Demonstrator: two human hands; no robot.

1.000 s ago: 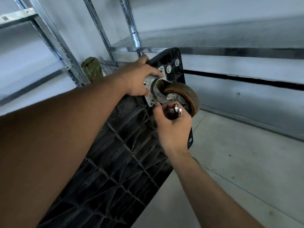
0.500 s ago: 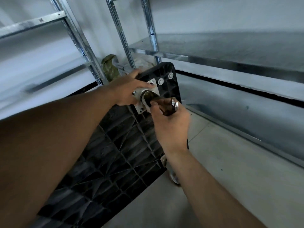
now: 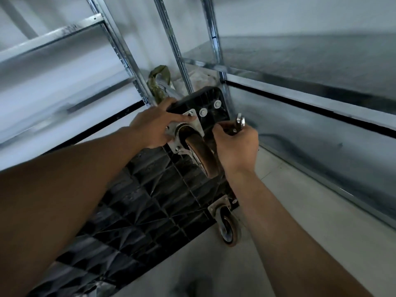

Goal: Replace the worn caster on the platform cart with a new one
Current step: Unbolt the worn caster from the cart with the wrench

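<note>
- Left hand (image 3: 153,127) just left of mounting plate (image 3: 196,125), fingers stretched flat over plate's upper-left corner, pressing, wrapped round nothing
- Platform cart (image 3: 137,202) tipped up, ribbed underside toward camera, plate sitting at its upper corner
- Worn caster (image 3: 203,156) on plate, rusty wheel running down and slightly right from plate, long axis near vertical in view
- Spare-looking second caster (image 3: 227,229) well below plate, on cart's lower edge, untouched
- Right hand (image 3: 236,144) just right of plate, close against wheel's right side, fingers clenched round small metal piece (image 3: 240,123)
- Metal piece poking up above knuckles, up and right of plate; wrench or bolt, cannot tell
- Probably at the bolt stage: plate seated on cart, caster not off yet
- Key relation: plate's right-edge bolts lie left and slightly down from right fingertips, so right hand nearer; short move leftward, left hand likely bracing plate against turning
</note>
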